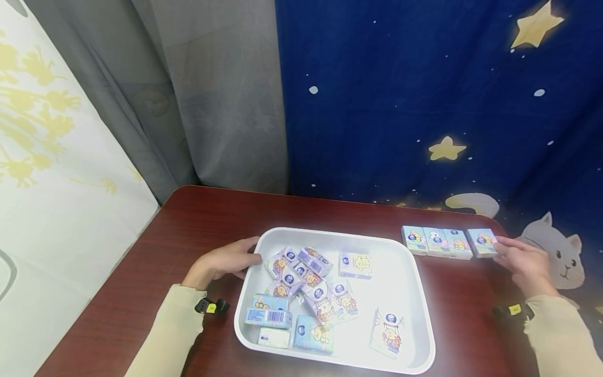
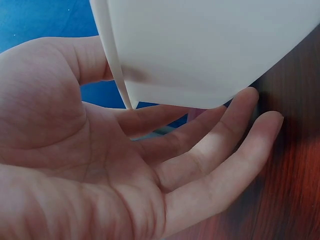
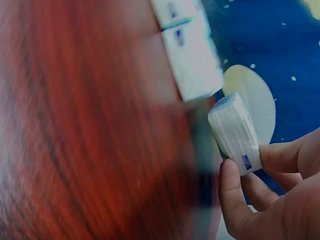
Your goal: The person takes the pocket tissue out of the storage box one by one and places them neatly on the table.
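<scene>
My right hand (image 1: 525, 262) pinches a small blue tissue pack (image 1: 482, 242) at the table's far right. In the right wrist view the thumb and fingers hold the pack (image 3: 235, 132) by one end, its white side showing. Just left of it, a row of 3 similar packs (image 1: 435, 242) lies side by side, with a gap between. My left hand (image 1: 228, 259) grips the left rim of a white tray (image 1: 410, 293), its thumb at the rim and its fingers below the wall (image 2: 200, 55). Several purple and blue tissue packs lie loose in the tray, mostly at its left.
The dark red wooden table (image 1: 207, 214) carries everything. Behind it hang a grey curtain (image 1: 226, 104) and a blue starry curtain (image 1: 400, 104). A white cloth with yellow flowers (image 1: 56, 146) hangs at the left. One purple pack (image 1: 387, 333) lies apart at the tray's right.
</scene>
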Demonstrator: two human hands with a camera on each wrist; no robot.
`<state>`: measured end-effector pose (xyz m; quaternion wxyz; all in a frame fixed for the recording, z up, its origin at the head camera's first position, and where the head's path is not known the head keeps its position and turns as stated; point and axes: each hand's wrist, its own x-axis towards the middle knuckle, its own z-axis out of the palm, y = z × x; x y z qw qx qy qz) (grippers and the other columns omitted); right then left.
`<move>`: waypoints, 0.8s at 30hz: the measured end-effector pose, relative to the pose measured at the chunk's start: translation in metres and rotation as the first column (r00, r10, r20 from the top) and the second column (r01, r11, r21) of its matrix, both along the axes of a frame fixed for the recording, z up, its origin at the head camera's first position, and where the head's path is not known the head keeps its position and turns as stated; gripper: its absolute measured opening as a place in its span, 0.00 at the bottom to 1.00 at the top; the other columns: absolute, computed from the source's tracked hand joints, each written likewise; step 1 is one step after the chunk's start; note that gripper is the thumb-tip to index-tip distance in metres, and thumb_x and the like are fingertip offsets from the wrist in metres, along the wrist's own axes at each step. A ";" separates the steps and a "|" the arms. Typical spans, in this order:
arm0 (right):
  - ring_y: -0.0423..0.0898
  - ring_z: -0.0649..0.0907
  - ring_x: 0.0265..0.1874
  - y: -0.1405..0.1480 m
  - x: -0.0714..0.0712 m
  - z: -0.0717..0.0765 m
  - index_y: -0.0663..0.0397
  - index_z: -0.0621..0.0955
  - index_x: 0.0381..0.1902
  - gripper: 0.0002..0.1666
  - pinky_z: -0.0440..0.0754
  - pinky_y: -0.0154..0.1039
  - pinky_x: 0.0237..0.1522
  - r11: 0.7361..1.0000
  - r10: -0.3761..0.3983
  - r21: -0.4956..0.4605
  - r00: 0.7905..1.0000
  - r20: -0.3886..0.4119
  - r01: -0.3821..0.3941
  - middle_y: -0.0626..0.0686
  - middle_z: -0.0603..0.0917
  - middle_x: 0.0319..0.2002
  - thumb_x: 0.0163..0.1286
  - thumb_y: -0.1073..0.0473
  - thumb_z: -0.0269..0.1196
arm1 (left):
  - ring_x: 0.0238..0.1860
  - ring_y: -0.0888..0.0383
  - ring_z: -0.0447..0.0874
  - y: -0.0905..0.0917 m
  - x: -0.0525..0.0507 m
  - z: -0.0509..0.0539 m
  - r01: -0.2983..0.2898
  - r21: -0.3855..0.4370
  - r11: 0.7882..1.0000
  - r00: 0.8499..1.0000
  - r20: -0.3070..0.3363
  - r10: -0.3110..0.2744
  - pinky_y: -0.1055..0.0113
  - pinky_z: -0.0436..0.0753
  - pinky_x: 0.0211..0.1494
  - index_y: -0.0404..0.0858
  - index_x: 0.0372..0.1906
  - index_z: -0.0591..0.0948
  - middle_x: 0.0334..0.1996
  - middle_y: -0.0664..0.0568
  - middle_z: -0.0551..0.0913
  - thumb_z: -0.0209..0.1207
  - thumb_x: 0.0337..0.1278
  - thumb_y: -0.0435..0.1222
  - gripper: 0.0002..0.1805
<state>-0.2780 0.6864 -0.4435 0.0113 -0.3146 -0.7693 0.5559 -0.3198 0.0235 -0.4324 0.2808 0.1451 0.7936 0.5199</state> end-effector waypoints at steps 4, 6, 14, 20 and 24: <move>0.74 0.71 0.68 -0.004 -0.003 -0.006 0.63 0.66 0.84 0.41 0.69 0.77 0.72 0.982 0.011 0.188 0.999 0.030 -0.017 0.76 0.62 0.80 0.83 0.49 0.62 | 0.45 0.44 0.92 0.000 0.000 0.000 -0.003 -0.001 1.000 1.000 0.003 0.003 0.42 0.93 0.48 0.30 0.77 0.68 0.51 0.38 0.87 0.58 0.76 0.30 0.29; 0.74 0.73 0.66 -0.005 -0.004 -0.008 0.67 0.66 0.82 0.40 0.74 0.76 0.68 0.971 0.010 0.239 0.999 0.041 -0.020 0.78 0.65 0.77 0.82 0.51 0.62 | 0.45 0.44 0.93 0.000 0.000 0.001 -0.001 -0.003 1.000 1.000 0.001 0.001 0.42 0.93 0.48 0.29 0.77 0.68 0.51 0.38 0.87 0.58 0.76 0.30 0.29; 0.69 0.80 0.58 -0.010 -0.010 -0.011 0.67 0.72 0.79 0.37 0.83 0.64 0.53 0.947 0.002 0.319 0.997 0.079 -0.027 0.78 0.73 0.71 0.82 0.50 0.63 | 0.45 0.44 0.92 0.000 0.001 0.002 0.004 -0.004 1.000 1.000 -0.003 -0.004 0.42 0.93 0.49 0.30 0.77 0.68 0.51 0.39 0.87 0.59 0.77 0.30 0.29; 0.71 0.80 0.60 -0.013 -0.010 -0.010 0.68 0.73 0.78 0.36 0.82 0.65 0.54 0.942 0.009 0.333 0.996 0.090 -0.039 0.79 0.73 0.71 0.83 0.50 0.63 | 0.45 0.44 0.92 0.001 0.001 0.003 0.001 -0.005 1.000 1.000 -0.002 -0.001 0.42 0.93 0.49 0.30 0.77 0.68 0.51 0.40 0.87 0.59 0.76 0.30 0.30; 0.72 0.78 0.62 -0.015 -0.008 -0.009 0.68 0.73 0.78 0.36 0.83 0.67 0.55 0.939 0.013 0.342 0.995 0.097 -0.046 0.79 0.72 0.72 0.84 0.50 0.62 | 0.45 0.44 0.92 0.001 0.001 0.003 -0.001 -0.011 1.000 1.000 -0.003 0.001 0.42 0.93 0.49 0.30 0.77 0.68 0.51 0.40 0.87 0.58 0.77 0.30 0.29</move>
